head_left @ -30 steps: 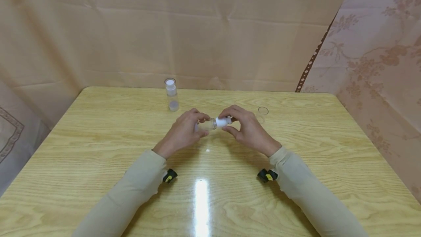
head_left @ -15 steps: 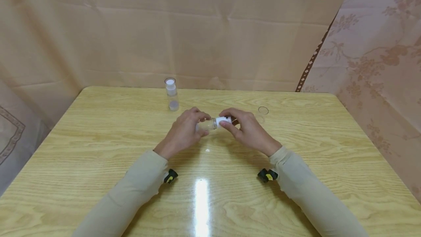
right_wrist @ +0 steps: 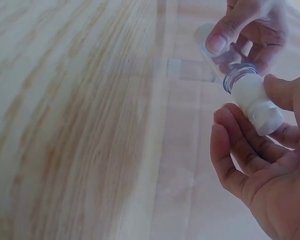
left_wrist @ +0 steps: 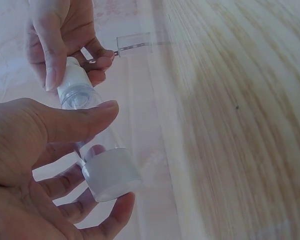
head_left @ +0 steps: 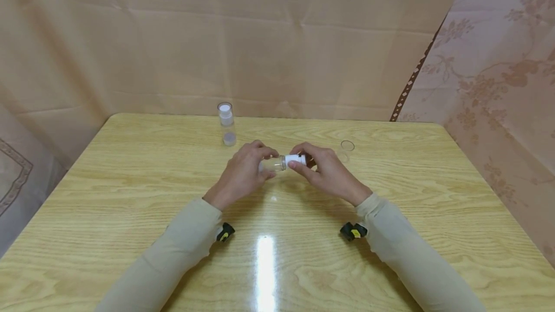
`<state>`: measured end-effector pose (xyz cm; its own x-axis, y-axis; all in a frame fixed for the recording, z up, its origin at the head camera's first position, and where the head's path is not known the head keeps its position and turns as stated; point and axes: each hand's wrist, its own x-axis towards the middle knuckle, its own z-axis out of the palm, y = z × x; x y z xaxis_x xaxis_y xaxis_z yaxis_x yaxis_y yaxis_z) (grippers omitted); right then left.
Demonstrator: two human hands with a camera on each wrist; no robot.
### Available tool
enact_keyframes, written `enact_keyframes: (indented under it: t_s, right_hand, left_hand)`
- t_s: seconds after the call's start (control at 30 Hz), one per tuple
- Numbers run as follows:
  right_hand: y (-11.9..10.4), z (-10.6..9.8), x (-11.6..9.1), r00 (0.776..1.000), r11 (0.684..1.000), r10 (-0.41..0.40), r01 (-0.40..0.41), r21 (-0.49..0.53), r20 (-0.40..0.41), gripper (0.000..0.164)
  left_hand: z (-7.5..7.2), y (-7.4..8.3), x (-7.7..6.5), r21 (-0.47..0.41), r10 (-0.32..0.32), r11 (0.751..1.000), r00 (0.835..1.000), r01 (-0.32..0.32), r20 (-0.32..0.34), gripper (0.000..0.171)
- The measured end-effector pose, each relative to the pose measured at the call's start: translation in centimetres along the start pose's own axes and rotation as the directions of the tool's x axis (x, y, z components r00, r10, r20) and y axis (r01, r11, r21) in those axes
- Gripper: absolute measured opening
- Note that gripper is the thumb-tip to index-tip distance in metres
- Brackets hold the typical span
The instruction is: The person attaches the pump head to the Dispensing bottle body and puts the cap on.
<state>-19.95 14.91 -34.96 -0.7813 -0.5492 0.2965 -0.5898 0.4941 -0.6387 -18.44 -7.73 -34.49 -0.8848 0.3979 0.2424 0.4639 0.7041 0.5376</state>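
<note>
A clear pump bottle (head_left: 270, 164) lies tilted sideways between my two hands, above the table. My left hand (head_left: 243, 172) holds its transparent body; the thumb crosses the body in the left wrist view, close to the white base (left_wrist: 112, 172). At the bottle's other end, my right hand (head_left: 329, 170) grips the white pump top (right_wrist: 250, 95) between thumb and fingers. The pump top sits against the clear threaded-looking neck (right_wrist: 235, 75); whether it is fully seated I cannot tell. In the head view, the right fingers hide part of the pump top's outer end.
Behind my left hand stands a second bottle (head_left: 227, 126) with a white pump and clear cover. A clear cylindrical cap (head_left: 347, 146) with a dark rim is on the table (head_left: 390, 196), beyond my right hand. Curtain cloth (head_left: 260, 52) hangs behind the table.
My right thumb has moved up from below the pump top onto its side, and the fingers have shifted round it. The left hand and the bottle stay nearly in place.
</note>
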Motion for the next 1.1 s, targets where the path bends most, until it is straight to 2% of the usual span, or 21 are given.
enact_keyframes:
  t_s: [0.2, 0.43, 0.6, 0.73, 0.93, 1.1]
  right_hand:
    - [-0.01, 0.15, 0.0, 0.998, 0.999, -0.029, 0.028, -0.02, -0.05, 0.02]
    - [-0.08, 0.25, -0.02, 0.993, 0.997, -0.062, 0.065, 0.031, -0.101, 0.026]
    - [-0.06, 0.4, 0.03, 0.988, 0.993, -0.09, 0.098, 0.059, -0.127, 0.02]
    - [-0.04, 0.37, -0.01, 0.987, 0.993, -0.099, 0.107, 0.051, -0.127, 0.018]
    - [-0.27, 0.15, -0.11, 0.993, 0.995, -0.076, 0.081, 0.061, -0.085, 0.029]
    - [-0.24, 0.11, -0.12, 0.994, 0.994, -0.077, 0.082, 0.067, -0.075, 0.032]
  left_hand:
    - [0.07, 0.04, -0.01, 0.006, 0.007, 1.0, 1.0, -0.007, -0.006, 0.035]
    - [0.08, 0.09, -0.06, 0.014, 0.006, 1.0, 1.0, -0.006, -0.008, 0.037]
    - [0.04, 0.14, -0.09, 0.01, 0.008, 1.0, 1.0, -0.008, -0.01, 0.038]
    - [-0.01, 0.15, -0.1, 0.005, 0.011, 1.0, 1.0, -0.011, -0.014, 0.038]
    - [-0.09, 0.12, -0.11, 0.007, 0.008, 1.0, 1.0, -0.007, -0.009, 0.037]
    - [-0.02, 0.05, -0.06, 0.007, 0.007, 1.0, 1.0, -0.007, -0.012, 0.037]
